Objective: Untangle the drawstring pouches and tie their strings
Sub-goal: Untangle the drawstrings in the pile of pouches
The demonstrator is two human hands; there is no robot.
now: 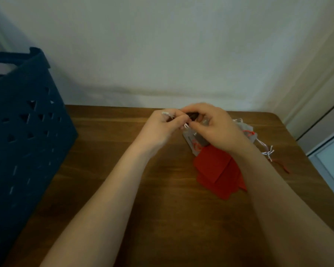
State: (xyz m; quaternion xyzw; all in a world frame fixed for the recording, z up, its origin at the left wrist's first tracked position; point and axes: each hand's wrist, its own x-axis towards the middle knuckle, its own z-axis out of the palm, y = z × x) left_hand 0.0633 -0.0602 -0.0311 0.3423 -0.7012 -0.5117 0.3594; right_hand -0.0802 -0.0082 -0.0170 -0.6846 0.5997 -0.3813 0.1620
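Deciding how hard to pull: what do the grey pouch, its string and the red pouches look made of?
Grey pouch: soft matte fabric, it sags and creases. White string: thin twisted cord, probably; too blurred to be sure. Red pouches: flat matte cloth or felt-like sheet, no sheen.

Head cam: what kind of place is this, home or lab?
Probably a home room, not a lab: a small wooden table pushed against a plain wall, a dark blue plastic crate on the left, and fabric drawstring pouches being handled by bare hands.
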